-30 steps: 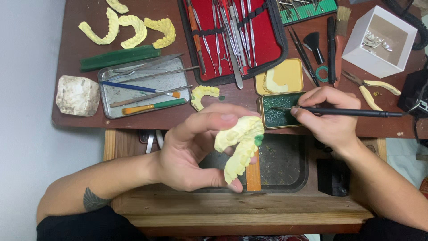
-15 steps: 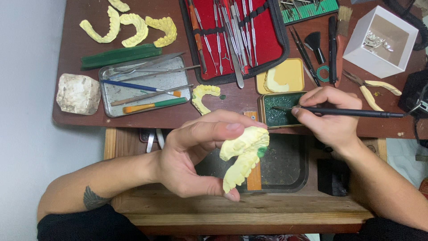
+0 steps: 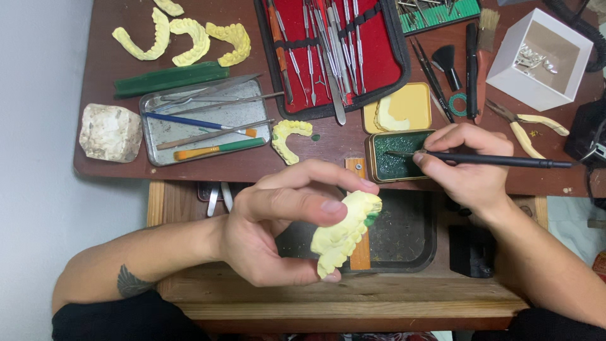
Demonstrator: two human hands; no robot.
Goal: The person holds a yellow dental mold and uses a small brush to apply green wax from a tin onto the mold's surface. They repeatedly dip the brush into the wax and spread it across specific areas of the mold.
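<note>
Left hand [image 3: 271,233] clamps a pale yellow, chalky dental cast [image 3: 344,232], green wax smear on its teeth, above a dark tray [image 3: 410,240]. Right hand [image 3: 470,167] pinches a slim black instrument [image 3: 499,160], tip in a tin of green wax [image 3: 396,155]. Beyond, on the brown surface [image 3: 95,63]: loose casts, red tool roll [image 3: 372,50].

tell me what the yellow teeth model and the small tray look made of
Teeth model in the left hand: probably dental plaster or stone, pale yellow, matte and chalky. Small tray on the desk: likely metal, dull silver-grey with a faint sheen and a thin raised rim.
</note>
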